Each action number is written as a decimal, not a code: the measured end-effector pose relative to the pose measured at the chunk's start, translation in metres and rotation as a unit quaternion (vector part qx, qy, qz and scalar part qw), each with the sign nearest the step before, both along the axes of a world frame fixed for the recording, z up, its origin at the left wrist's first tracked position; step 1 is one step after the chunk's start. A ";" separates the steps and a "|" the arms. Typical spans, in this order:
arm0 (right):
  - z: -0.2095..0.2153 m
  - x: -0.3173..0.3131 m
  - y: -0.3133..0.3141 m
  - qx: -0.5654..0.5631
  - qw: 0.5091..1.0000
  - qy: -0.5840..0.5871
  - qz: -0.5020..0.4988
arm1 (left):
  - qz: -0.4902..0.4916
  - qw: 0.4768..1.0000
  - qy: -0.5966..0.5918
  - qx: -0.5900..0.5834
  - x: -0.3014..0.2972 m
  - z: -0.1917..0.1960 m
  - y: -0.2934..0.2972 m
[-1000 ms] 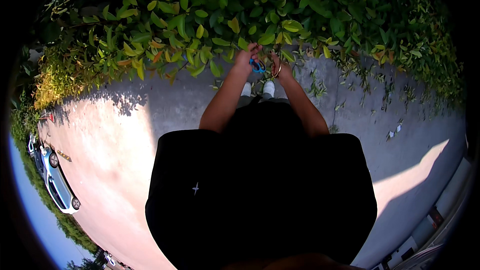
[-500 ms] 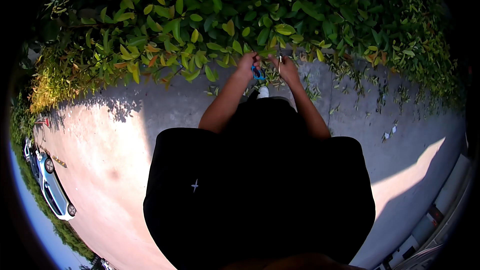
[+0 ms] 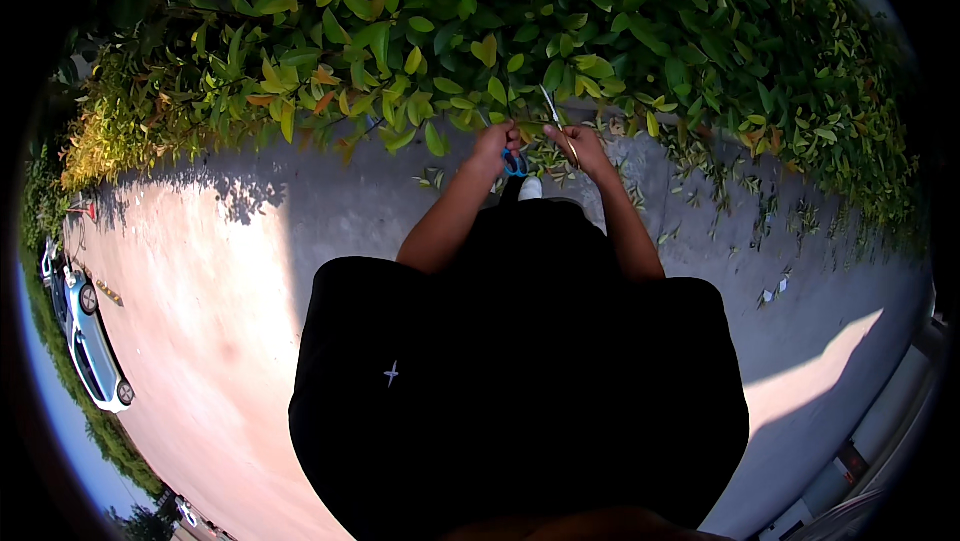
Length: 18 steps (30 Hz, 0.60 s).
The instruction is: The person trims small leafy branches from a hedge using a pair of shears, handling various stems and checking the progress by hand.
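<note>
My left hand (image 3: 491,147) is closed round a pair of scissors with blue handle loops (image 3: 515,165). The loops stick out below its fingers, and a thin blade shows faintly above the fist. Close to its right, my right hand (image 3: 585,149) grips a second pair of scissors (image 3: 550,104), with silver blades and gold-toned handles. Those blades look closed together and point up and slightly left toward the leaves. Both hands are at the near edge of a leafy green hedge (image 3: 470,26), whose lowest leaves hang just beyond them.
Cut leaves and twigs (image 3: 672,234) lie scattered on the concrete ground (image 3: 350,181), mostly to the right. A white shoe (image 3: 531,187) shows below my hands. Small white scraps (image 3: 775,291) lie at right. A parked car (image 3: 95,346) stands far left.
My right hand has moved slightly right and down, and its scissor blades have swung out of the leaves to tilt left. My left hand has moved slightly down. The hedge has shifted in view.
</note>
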State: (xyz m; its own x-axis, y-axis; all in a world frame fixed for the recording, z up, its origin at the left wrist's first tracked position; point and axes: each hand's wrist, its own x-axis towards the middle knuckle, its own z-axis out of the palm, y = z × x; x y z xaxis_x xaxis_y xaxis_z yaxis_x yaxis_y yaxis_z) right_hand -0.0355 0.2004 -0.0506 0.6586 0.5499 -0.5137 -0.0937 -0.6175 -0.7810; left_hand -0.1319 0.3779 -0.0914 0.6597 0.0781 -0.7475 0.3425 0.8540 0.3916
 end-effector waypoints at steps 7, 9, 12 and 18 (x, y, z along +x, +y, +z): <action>-0.025 -0.004 0.021 -0.132 0.961 0.125 0.206 | 0.015 1.000 0.003 -0.002 -0.037 -0.008 -0.004; -0.028 0.002 0.035 -0.148 0.947 0.154 0.238 | 0.015 0.999 0.037 0.000 -0.045 -0.007 -0.005; -0.033 0.003 0.059 -0.142 0.931 0.223 0.253 | 0.021 0.999 0.032 0.021 -0.056 -0.008 -0.003; -0.077 -0.003 0.074 -0.059 0.948 0.188 0.250 | 0.037 0.998 0.028 0.040 -0.073 -0.019 0.009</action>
